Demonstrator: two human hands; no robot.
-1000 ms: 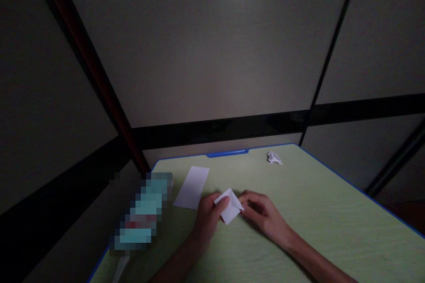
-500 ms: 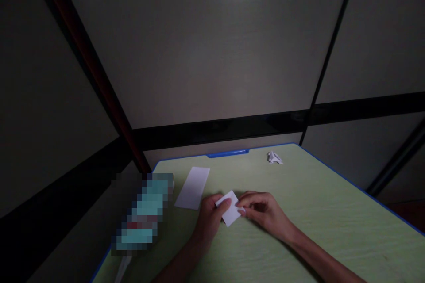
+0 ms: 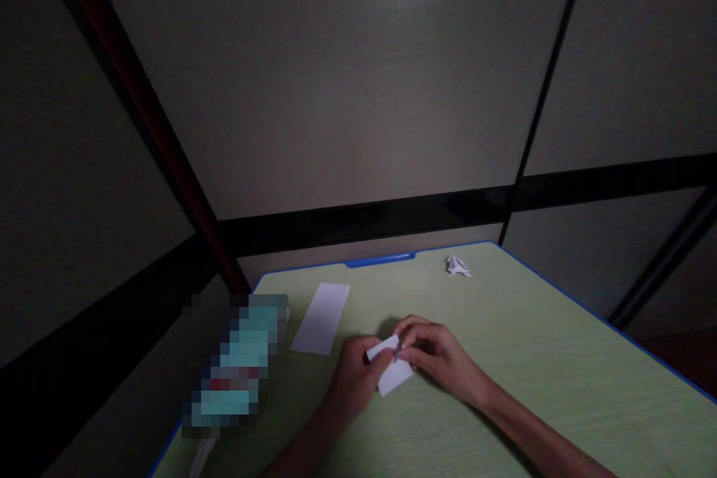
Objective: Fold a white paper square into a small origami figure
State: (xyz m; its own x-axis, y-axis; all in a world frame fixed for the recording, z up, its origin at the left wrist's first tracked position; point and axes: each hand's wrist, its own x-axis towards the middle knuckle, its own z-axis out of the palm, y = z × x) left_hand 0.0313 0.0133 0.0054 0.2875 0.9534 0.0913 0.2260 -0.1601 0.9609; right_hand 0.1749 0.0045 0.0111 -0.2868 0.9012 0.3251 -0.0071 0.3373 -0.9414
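Between my hands, just above the table, is a small folded piece of white paper [image 3: 395, 379]. My left hand [image 3: 358, 376] grips its left side, thumb lying across the top face. The fingers and thumb of my right hand [image 3: 434, 351] pinch the paper at its upper right, close to my left thumb tip. The fingers partly cover the paper, so the fold under them cannot be made out. Left of my hands, a flat white paper strip [image 3: 321, 319] lies on the table. Near the far right corner sits a small folded paper figure [image 3: 458, 266].
The pale green table [image 3: 532, 358] has a blue edge and a blue handle-like bar [image 3: 381, 260] at the back. A blurred-out turquoise object [image 3: 238, 358] stands along the left edge. Grey wall panels [image 3: 358, 89] with dark strips rise behind the table.
My right fingers have moved left over the paper, nearer my left thumb. The paper has turned and tilted between my hands. The whole view has shifted slightly.
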